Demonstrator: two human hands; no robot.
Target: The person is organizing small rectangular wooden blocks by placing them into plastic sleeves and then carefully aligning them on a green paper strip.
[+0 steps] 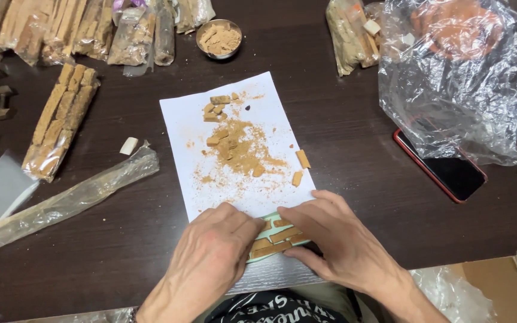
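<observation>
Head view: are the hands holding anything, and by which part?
Both the left hand and right hand grip a small pale-green tray of tan stick pieces, each by one of its opposite ends.

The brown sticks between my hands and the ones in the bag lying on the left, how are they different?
The sticks between the hands are short, loose pieces lying across a pale green holder, pressed by the left hand and right hand. The sticks in the bag are long, sealed in clear plastic and untouched on the dark table. Both are the same crumbly tan-brown material.
</observation>
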